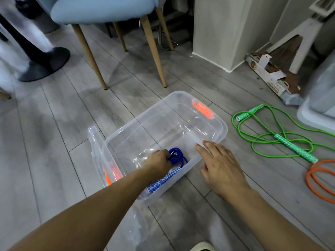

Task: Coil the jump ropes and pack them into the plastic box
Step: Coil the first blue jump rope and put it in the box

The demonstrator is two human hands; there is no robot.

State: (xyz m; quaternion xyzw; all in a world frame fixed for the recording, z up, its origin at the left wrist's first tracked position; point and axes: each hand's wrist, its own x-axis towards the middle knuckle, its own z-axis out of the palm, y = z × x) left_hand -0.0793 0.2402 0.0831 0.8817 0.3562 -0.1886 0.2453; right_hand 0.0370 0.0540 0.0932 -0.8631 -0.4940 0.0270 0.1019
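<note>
While the left hand (158,161) reaches down inside the clear plastic box (223,132), its fingers curl round the coiled blue rope (178,156) and hold the bundle against the box floor at the near end. Just below and toward the person from that grip, the rope's blue-and-white patterned handles (163,180) lie side by side along the box's near right wall, their ends running under the forearm. To the right of the grip, the right hand (220,166) lies over the box's right rim with its fingers straight and slightly spread, fingertips on the rim and holding nothing. Left of the grip, an orange latch (109,175) shows through the near end wall, and the clear lid (95,142) leans against that end. Farther from the grip, at the far end of the box, a second orange latch (202,109) sits on the rim. Well to the right of both hands, on the grey wood floor (54,133), a green rope (268,140) lies loose and tangled with its patterned green handles apart, and an orange rope (315,180) loops beside its near handle at the frame edge. Beyond the box stand the wooden legs of a pale blue chair (101,9), with a torn cardboard carton (266,75) on the floor off to the far right
</note>
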